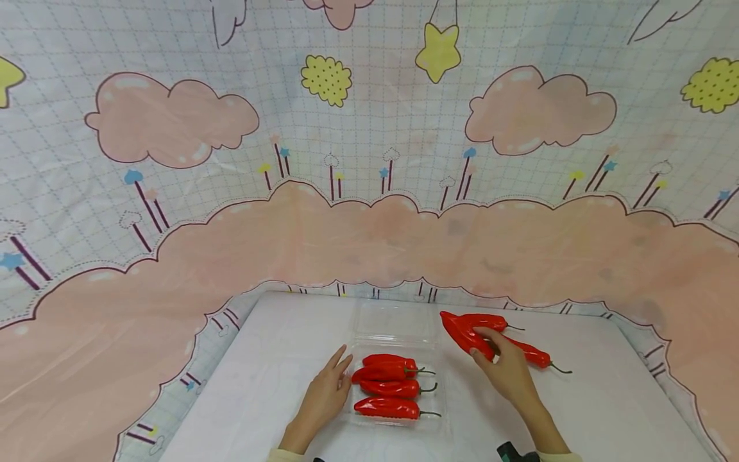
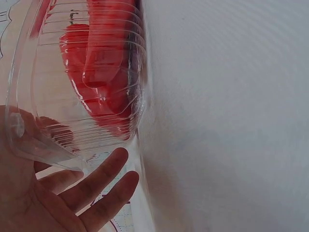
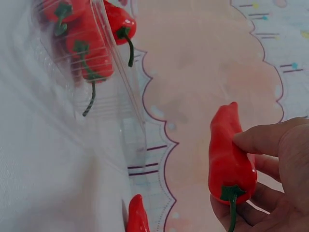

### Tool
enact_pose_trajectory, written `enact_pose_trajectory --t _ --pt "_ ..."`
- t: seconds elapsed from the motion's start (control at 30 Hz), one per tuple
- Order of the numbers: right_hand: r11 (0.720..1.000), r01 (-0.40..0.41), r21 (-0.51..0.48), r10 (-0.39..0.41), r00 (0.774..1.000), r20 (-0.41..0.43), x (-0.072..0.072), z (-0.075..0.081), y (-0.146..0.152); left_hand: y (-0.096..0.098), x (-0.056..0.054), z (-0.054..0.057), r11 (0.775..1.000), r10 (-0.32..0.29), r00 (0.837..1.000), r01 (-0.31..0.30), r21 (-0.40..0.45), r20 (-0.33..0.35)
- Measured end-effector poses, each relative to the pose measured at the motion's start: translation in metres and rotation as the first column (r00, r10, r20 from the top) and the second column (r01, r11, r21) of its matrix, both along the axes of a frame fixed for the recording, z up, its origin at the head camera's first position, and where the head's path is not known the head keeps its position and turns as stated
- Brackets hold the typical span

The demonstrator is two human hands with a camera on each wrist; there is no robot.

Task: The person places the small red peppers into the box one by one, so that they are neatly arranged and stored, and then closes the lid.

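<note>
My right hand (image 1: 510,372) pinches a red chili pepper (image 1: 460,333) between thumb and fingers, to the right of the clear plastic box. In the right wrist view this pepper (image 3: 231,162) has its green stem towards the camera and its tip pointing away. My left hand (image 1: 324,396) lies along the left side of the clear box (image 1: 392,422), fingers extended and touching its wall. Seen from the left wrist, some fingers of that hand (image 2: 91,188) show beside and through the plastic (image 2: 29,87). Several red peppers (image 1: 389,388) lie in the box, stems to the right.
Two more red peppers lie on the white table at right, one farther back (image 1: 484,320) and one beyond the right hand (image 1: 532,354). The box's clear lid (image 1: 395,321) lies folded back behind it. A patterned cloth (image 1: 369,244) hangs behind the table.
</note>
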State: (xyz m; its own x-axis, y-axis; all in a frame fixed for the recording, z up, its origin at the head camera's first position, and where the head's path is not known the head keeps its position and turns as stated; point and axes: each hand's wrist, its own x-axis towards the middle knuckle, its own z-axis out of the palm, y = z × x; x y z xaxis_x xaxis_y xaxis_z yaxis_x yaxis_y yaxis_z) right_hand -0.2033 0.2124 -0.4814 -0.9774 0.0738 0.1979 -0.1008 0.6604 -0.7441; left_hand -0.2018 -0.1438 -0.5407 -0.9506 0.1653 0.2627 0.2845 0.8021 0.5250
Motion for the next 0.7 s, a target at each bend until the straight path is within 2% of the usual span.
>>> enact_pose_trajectory --t 0.7 --pt "0.999 -0.043 0.0 0.043 0.998 -0.045 0.006 -0.002 -0.021 0.0 0.0 0.001 1.0 -0.002 1.0 0.002 0.026 0.018"
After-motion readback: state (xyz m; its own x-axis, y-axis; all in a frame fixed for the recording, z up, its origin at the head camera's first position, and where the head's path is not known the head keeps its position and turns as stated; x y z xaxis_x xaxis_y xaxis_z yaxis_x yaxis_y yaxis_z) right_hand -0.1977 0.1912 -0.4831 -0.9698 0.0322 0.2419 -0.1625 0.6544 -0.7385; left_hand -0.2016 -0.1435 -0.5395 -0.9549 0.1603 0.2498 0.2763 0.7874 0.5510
